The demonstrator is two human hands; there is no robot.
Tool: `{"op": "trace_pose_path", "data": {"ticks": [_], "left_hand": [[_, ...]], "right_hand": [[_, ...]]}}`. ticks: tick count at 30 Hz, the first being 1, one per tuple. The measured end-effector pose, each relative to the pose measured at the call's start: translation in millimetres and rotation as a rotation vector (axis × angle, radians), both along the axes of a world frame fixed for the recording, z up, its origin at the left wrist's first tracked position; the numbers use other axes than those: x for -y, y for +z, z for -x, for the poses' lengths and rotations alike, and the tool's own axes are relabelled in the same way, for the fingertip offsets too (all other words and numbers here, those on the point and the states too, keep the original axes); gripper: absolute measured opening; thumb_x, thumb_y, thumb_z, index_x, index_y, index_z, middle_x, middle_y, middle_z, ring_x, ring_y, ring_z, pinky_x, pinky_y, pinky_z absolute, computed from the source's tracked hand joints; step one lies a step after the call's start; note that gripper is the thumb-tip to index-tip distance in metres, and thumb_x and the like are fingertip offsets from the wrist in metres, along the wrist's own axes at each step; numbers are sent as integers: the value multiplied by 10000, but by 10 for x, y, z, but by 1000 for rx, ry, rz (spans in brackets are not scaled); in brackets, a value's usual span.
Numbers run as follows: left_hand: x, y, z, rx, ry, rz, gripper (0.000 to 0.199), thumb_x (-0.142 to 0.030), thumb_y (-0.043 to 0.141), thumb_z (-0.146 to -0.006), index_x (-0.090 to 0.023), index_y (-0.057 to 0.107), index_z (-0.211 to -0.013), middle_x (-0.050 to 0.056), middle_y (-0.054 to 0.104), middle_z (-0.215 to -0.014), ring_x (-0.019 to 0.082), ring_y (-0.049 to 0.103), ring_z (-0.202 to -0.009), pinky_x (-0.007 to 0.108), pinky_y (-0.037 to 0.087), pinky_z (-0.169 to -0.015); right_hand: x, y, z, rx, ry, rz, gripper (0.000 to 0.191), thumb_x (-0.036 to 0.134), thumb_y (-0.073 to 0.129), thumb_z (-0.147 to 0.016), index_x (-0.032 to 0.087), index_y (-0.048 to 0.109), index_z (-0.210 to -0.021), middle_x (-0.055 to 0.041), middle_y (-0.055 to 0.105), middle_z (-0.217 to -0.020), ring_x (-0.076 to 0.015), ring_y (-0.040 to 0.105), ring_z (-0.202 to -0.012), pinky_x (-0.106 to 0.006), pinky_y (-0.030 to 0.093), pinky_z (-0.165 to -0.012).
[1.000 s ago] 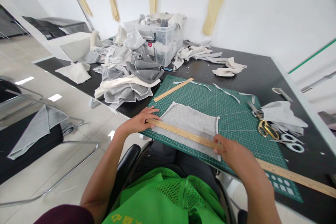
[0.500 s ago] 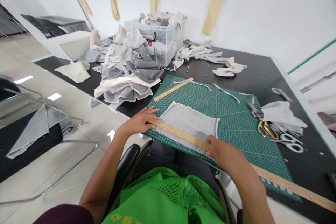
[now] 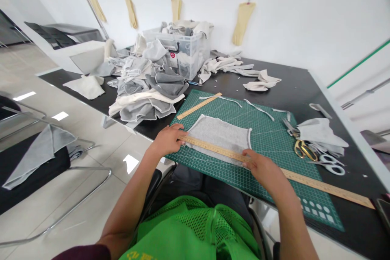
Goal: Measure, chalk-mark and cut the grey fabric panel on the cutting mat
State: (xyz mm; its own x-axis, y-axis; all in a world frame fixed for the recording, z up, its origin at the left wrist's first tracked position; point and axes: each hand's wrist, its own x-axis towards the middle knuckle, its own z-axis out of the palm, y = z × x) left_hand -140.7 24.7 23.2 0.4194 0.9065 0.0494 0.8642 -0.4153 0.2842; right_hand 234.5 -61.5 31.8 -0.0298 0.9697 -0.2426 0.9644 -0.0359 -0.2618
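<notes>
A long wooden ruler (image 3: pixel 210 147) lies across the lower part of a light grey fabric piece (image 3: pixel 221 130), which is spread on a green cutting mat (image 3: pixel 274 138). My left hand (image 3: pixel 170 140) is closed on the ruler's left end, by the fabric's left edge. Near the fabric's lower right corner, my right hand (image 3: pixel 262 166) grips the ruler between thumb and fingers, and the ruler runs on beyond it to the right. A shorter wooden ruler (image 3: pixel 198 106) and thin fabric strips (image 3: pixel 258 109) lie farther up the mat.
Gold-handled scissors (image 3: pixel 304 149) and white-handled scissors (image 3: pixel 332 164) lie right, beside fabric scraps (image 3: pixel 319 132). A heap of grey and white cloth (image 3: pixel 149 85) is at left, before a clear plastic bin (image 3: pixel 198 50). A chair (image 3: pixel 36 166) stands left. Yellow gloves (image 3: pixel 243 22) hang on the wall.
Both hands have moved the ruler and grey fabric a little away from me across the mat. More mat shows along its near edge, and the ruler's right end is now in view.
</notes>
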Motion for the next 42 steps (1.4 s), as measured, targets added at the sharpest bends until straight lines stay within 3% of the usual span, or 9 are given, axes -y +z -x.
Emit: {"op": "trace_pose_path", "data": {"ticks": [7, 10, 13, 18, 23, 29, 31, 36, 42], "left_hand": [[-85, -26, 86, 46, -86, 46, 471, -330, 690, -861, -307, 669, -1331, 40, 532, -1505, 291, 493, -1393, 456, 369, -1192], [-83, -42, 128, 89, -91, 66, 482, -318, 682, -865, -302, 657, -1346, 39, 530, -1509, 309, 454, -1426, 501, 319, -1219], [-83, -28, 173, 122, -97, 94, 463, -312, 668, -870, -303, 661, -1333, 33, 537, -1502, 310, 447, -1432, 522, 277, -1237], [-125, -8, 181, 232, -87, 29, 328, -351, 605, -928, -248, 713, -1221, 45, 610, -1400, 262, 533, -1339, 416, 391, -1179], [-39, -65, -206, 345, -24, -199, 289, -295, 513, -996, -219, 693, -1210, 71, 631, -1264, 239, 561, -1208, 407, 448, -1094], [404, -164, -974, 308, -298, -174, 322, -369, 523, -1014, -220, 617, -1282, 94, 625, -1218, 258, 535, -1189, 430, 453, -1041], [477, -202, -1096, 286, -294, -143, 333, -372, 555, -1000, -207, 601, -1286, 101, 624, -1191, 271, 528, -1188, 452, 445, -1041], [426, -275, -1079, 356, -202, -70, 60, -258, 621, -953, -221, 666, -970, 68, 604, -1024, 252, 545, -1075, 422, 480, -959], [369, -232, -958, 371, -142, -74, 59, -245, 641, -926, -211, 629, -879, 70, 565, -1025, 248, 537, -1054, 412, 496, -934]], "right_hand": [[99, 164, 163, 106, 47, -8, 342, 333, 491, -987, 255, 603, -1300, -86, 774, -1055, -262, 715, -939, -302, 418, -735], [81, 171, 297, 76, 90, -48, 346, 413, 458, -1016, 260, 627, -1277, -82, 778, -1051, -255, 718, -960, -298, 436, -764], [43, 147, 452, 134, 110, -88, 319, 362, 440, -1033, 239, 655, -1233, -94, 779, -1029, -248, 723, -948, -298, 441, -772], [28, 114, 581, 234, 98, -101, 286, 320, 474, -1026, 238, 639, -1244, -96, 779, -1006, -253, 733, -903, -304, 438, -726], [43, 126, 624, 292, 104, -110, 273, 319, 467, -1031, 229, 641, -1222, -101, 772, -963, -256, 733, -895, -299, 426, -701], [30, 107, 609, 266, 119, -97, 298, 313, 451, -1030, 237, 625, -1260, -97, 777, -976, -245, 731, -881, -293, 417, -695], [26, 92, 580, 229, 123, -106, 313, 313, 438, -1032, 237, 626, -1270, -100, 778, -1007, -247, 729, -905, -297, 424, -718], [13, 91, 430, 82, 109, -49, 336, 419, 546, -965, 278, 628, -1260, -67, 779, -1022, -252, 716, -913, -286, 416, -706], [7, 90, -29, 59, -48, 72, 375, 480, 576, -905, 281, 639, -1217, -50, 753, -889, -258, 697, -828, -288, 383, -657]]}}
